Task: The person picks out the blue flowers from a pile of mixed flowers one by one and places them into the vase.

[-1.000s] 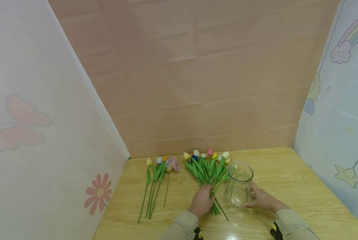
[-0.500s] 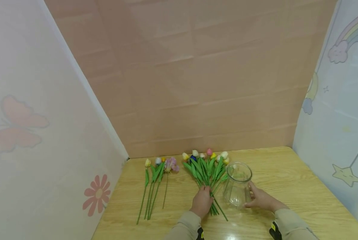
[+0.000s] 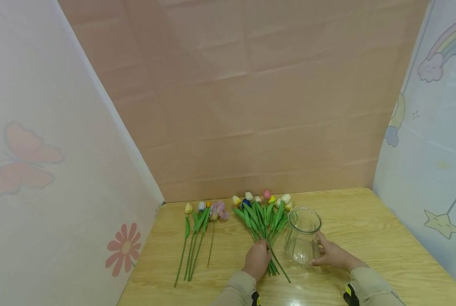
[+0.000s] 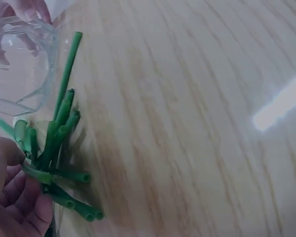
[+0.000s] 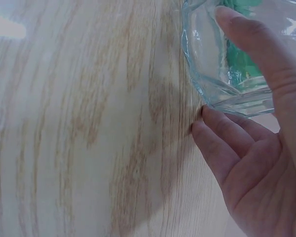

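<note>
My left hand (image 3: 257,260) grips a bunch of artificial tulips (image 3: 265,221) by the stems, low on the table. Cut stem ends (image 4: 64,123) poke out past the fingers in the left wrist view. The blooms are white, yellow, pink and blue, fanned out toward the back. Right beside the bunch stands a clear glass vase (image 3: 302,238), wide-rimmed and without flowers in it. My right hand (image 3: 335,254) holds the vase's right side, with the thumb (image 5: 256,42) across the glass and the other fingers at its lower edge.
Several more flowers lie to the left: a yellow tulip (image 3: 188,209), pale blue and orange tulips, and a purple ruffled flower (image 3: 218,211). The wooden table (image 3: 350,212) ends at a brown back panel (image 3: 251,127), with printed white panels at both sides.
The left hand has slid slightly down the stems toward the near edge. The right hand and vase stay where they were; the view shifts a little.
</note>
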`<move>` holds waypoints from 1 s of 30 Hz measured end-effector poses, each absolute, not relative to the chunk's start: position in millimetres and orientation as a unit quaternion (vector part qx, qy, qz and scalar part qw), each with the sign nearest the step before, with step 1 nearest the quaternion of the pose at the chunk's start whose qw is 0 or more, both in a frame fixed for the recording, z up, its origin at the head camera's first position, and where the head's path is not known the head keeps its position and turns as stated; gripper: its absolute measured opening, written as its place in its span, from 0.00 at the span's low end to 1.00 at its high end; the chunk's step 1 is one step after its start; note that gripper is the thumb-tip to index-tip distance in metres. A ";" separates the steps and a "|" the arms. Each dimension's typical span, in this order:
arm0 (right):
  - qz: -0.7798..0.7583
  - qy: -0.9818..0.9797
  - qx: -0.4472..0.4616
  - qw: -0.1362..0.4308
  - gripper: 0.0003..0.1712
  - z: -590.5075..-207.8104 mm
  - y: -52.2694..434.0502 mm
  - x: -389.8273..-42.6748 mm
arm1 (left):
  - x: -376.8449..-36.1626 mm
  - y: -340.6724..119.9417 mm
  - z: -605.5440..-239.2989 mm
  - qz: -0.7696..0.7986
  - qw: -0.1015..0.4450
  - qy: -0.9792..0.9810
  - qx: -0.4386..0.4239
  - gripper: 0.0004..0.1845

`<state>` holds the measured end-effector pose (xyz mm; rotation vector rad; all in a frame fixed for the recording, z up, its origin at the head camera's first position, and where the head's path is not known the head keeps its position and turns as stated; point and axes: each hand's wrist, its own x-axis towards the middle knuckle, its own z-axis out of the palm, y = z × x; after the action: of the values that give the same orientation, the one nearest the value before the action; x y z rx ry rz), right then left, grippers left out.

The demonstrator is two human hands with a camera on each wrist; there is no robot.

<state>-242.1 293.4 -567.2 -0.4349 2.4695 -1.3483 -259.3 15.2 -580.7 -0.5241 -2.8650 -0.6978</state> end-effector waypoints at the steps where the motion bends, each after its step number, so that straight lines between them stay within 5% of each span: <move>1: -0.468 0.859 -0.151 0.146 0.71 -567.3 293.3 -242.0 | -259.0 14.7 -580.6 -0.234 0.082 -0.952 -0.177 0.02; 7: -0.461 0.864 -0.144 0.143 0.71 -566.7 294.0 -241.9 | -261.1 14.1 -580.9 -0.226 0.118 -0.952 -0.170 0.02; 30: -0.457 0.865 -0.139 0.153 0.71 -568.7 294.3 -243.6 | -263.6 5.1 -549.0 -0.344 0.083 -0.921 -0.163 0.11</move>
<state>-243.6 294.3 -568.7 -0.3999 2.4807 -1.3115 -263.6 5.1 -549.0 -0.4860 -2.7501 -1.0258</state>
